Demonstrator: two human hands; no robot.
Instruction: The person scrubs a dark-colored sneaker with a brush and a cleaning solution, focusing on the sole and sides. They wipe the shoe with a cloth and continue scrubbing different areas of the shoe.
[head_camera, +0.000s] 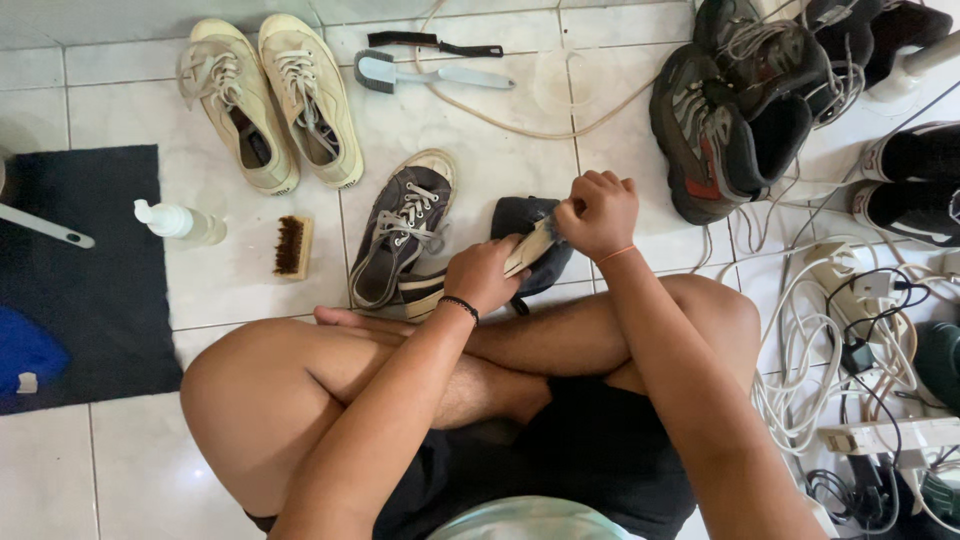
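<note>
- Head view: the person sits cross-legged on the tiled floor (250, 290), arms crossing over the knees.
- The left hand (482, 275) is clamped around a dark sneaker (528, 235), held just above the floor in front of the shins; its pale sole edge shows under the fingers.
- The right hand (598, 212) is closed in a fist on a small wooden brush (530, 248), whose head lies against the sneaker.
- The sneaker looks light and soft in its cloth upper, stiffer at the rubber sole; by my judgement the sole and heel give the firmest hold, since the cloth would fold under pressure.
- Its mate (400, 235), laced, lies on the floor just beside it to the left.
- Further left lie a second bristle brush (293, 246) and a white pump bottle (180, 221) on its side.
- A cream pair of shoes (270, 100) sits at the top left, and dark trainers (740, 100) are piled at the top right.
- A tangle of white cables (830, 340) lies at the right.
</note>
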